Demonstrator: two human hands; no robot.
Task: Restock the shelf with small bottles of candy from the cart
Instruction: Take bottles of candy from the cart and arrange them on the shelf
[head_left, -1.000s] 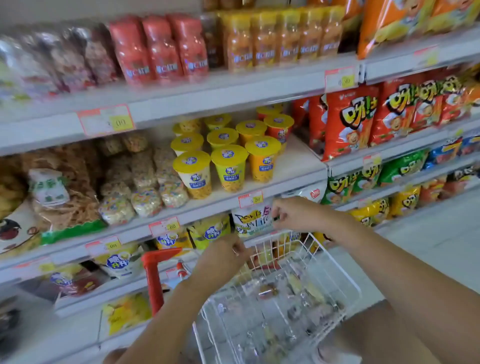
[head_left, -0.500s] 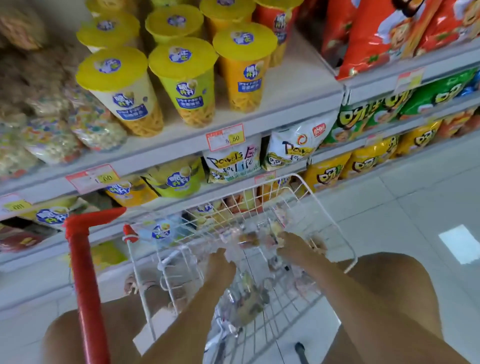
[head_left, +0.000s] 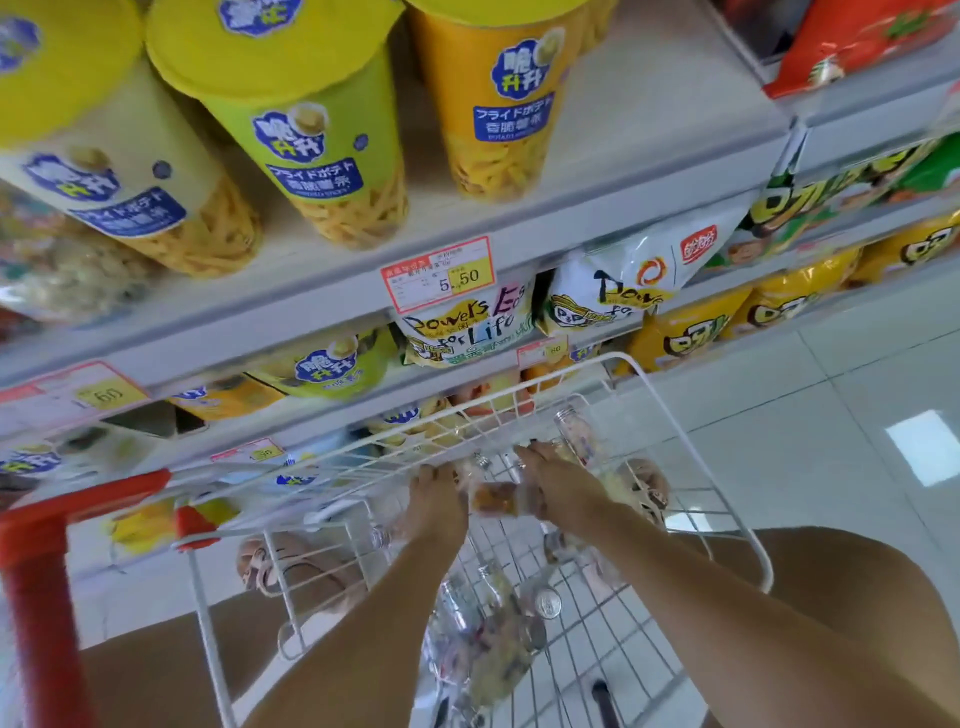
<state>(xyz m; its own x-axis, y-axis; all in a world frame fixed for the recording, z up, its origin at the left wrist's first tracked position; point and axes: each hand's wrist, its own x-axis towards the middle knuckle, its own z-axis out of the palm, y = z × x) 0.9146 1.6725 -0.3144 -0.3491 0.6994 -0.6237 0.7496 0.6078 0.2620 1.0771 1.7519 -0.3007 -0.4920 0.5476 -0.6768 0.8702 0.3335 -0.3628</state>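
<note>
**Step in hand:** pickup from the cart (head_left: 332, 462). Both hands are lowered into the wire basket, close together. The left hand (head_left: 436, 499) and right hand (head_left: 563, 486) meet at opposite ends of one small bottle (head_left: 496, 500) lying crosswise between them. Blur hides the fingers, so I cannot tell whether either grip is closed. More bottles (head_left: 493, 629) lie heaped lower in the basket.

**Next move:** probably secure the grip, lift clear of the basket rim, then carry to the shelf (head_left: 649, 130). No slot for candy bottles appears in this view.

**Obstructions:** potato-stick cups (head_left: 332, 156) fill the shelf's left part. Snack bags (head_left: 462, 327) crowd the tier below, and the basket's front wall stands just beside them.
</note>
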